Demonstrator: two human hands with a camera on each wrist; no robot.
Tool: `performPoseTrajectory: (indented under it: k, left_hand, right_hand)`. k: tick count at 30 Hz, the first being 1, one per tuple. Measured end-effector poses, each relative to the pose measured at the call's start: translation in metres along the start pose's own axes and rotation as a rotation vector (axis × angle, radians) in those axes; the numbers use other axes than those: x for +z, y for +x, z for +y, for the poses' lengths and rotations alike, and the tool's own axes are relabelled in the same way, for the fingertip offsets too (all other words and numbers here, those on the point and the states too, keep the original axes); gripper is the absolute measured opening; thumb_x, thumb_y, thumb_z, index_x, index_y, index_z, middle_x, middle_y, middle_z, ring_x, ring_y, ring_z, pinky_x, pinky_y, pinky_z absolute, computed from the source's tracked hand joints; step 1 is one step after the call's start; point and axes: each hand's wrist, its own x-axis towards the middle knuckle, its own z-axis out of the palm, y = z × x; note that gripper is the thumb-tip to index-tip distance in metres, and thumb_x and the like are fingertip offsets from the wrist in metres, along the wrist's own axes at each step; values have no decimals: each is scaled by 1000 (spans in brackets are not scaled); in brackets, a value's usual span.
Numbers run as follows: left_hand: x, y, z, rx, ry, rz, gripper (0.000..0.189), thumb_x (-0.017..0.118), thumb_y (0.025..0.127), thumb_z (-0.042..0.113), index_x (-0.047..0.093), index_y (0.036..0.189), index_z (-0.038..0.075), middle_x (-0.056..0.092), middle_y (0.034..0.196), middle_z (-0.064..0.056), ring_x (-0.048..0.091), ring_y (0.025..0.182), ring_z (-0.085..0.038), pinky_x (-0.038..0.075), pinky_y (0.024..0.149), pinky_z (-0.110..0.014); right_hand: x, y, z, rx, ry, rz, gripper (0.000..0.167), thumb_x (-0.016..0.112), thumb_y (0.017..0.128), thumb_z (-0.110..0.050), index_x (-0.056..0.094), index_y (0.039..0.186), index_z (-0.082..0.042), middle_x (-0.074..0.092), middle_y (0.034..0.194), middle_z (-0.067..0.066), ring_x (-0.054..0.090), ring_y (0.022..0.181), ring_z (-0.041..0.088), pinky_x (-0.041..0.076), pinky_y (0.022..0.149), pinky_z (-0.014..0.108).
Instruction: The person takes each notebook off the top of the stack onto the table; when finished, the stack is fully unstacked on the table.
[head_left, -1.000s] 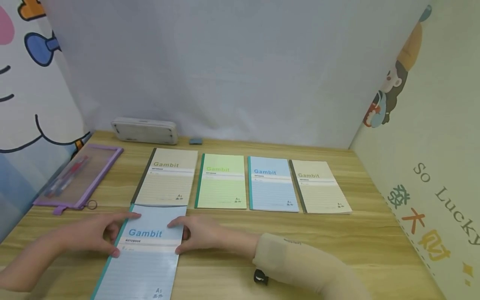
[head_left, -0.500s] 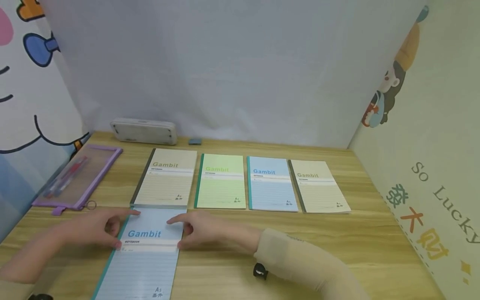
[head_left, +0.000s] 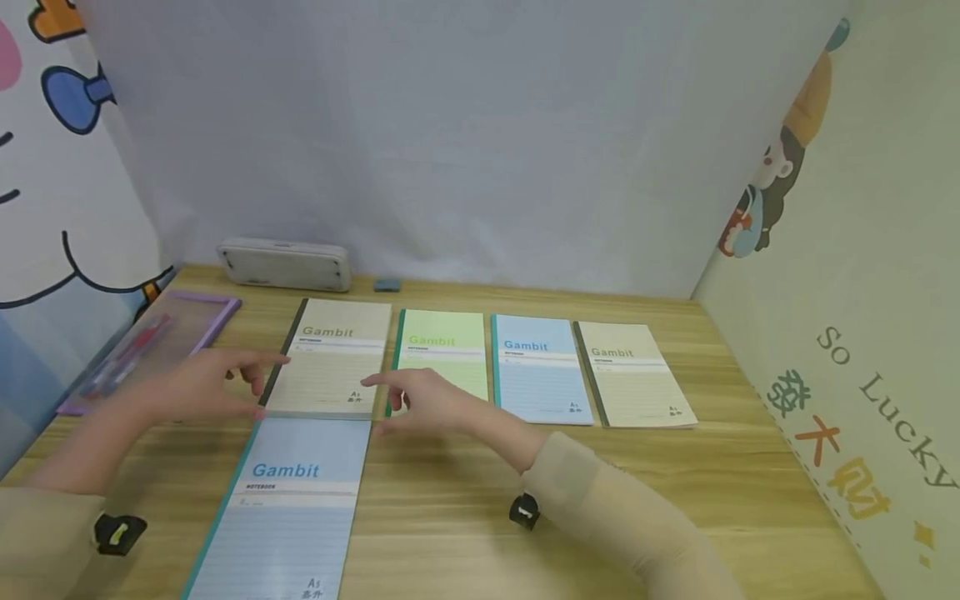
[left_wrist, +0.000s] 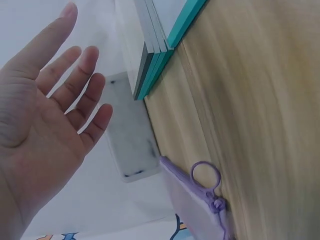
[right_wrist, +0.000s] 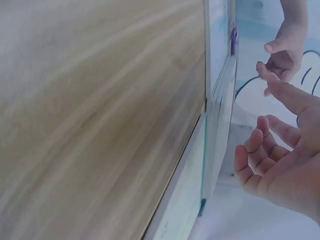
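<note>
Purple-trimmed see-through pouch [head_left: 191, 327]: pens [head_left: 123, 362] inside. Grey-white oblong case [head_left: 283, 266] at the back: contents hidden. Left hand [head_left: 202, 385] and right hand [head_left: 427, 400]: fingers loosely spread, nothing gripped, one either side of the dark-spined beige paper notebook [head_left: 330, 358] topping a stack. Covers I count on the wood-grain surface [head_left: 480, 508]: that one, a second beige notebook [head_left: 633, 375], two pale-blue notebooks [head_left: 281, 508], one light-green notebook [head_left: 446, 333].

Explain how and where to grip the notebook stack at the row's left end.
Probably by its long sides: left hand from the left onto the spines, right hand from the right, down the narrow gap beside the green notebook. The stack lies flat, its layered edges offering purchase; the large blue notebook crowds its near end.
</note>
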Motion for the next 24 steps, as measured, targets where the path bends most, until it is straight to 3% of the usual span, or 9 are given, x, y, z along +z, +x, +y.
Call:
performPoseTrajectory:
  k: [6, 11, 17, 20, 24]
  left_hand:
    - [5, 23, -7, 24, -1, 62, 66, 80, 75, 34, 54, 129, 7, 61, 106, -5, 54, 101, -24, 46, 81, -42]
    - [8, 37, -17, -4, -10, 77, 80, 79, 74, 40, 46, 138, 4, 55, 123, -20, 48, 116, -39, 38, 94, -60]
    - [8, 48, -31, -55, -52, 73, 93, 77, 72, 49, 38, 142, 1, 38, 141, -28, 34, 126, -47, 28, 101, -64]
    - [10, 52, -37, -78, -67, 69, 98, 78, 71, 50, 35, 143, -1, 37, 141, -29, 34, 126, -48, 27, 100, -64]
    - [13, 58, -43, -107, -64, 62, 103, 77, 71, 52, 30, 144, -5, 39, 137, -32, 33, 126, -49, 29, 100, -64]
  right_hand:
    - [-2, 14, 23, 57, -17, 62, 65, 73, 83, -29, 45, 141, -15, 57, 94, 5, 43, 64, 9, 38, 59, 19]
    - [-3, 25, 32, 91, -17, 96, 64, 71, 85, -30, 44, 142, -15, 58, 104, 8, 50, 78, 14, 41, 65, 21]
    - [0, 38, 38, 160, -25, 128, 66, 70, 86, -35, 42, 143, -17, 53, 125, 10, 52, 113, 22, 47, 89, 28]
    - [3, 45, 40, 182, -50, 153, 68, 69, 86, -38, 42, 143, -16, 47, 137, 11, 45, 125, 26, 42, 101, 36]
    - [8, 53, 43, 215, -44, 163, 70, 67, 86, -42, 39, 145, -17, 39, 145, 12, 36, 134, 29, 36, 107, 40]
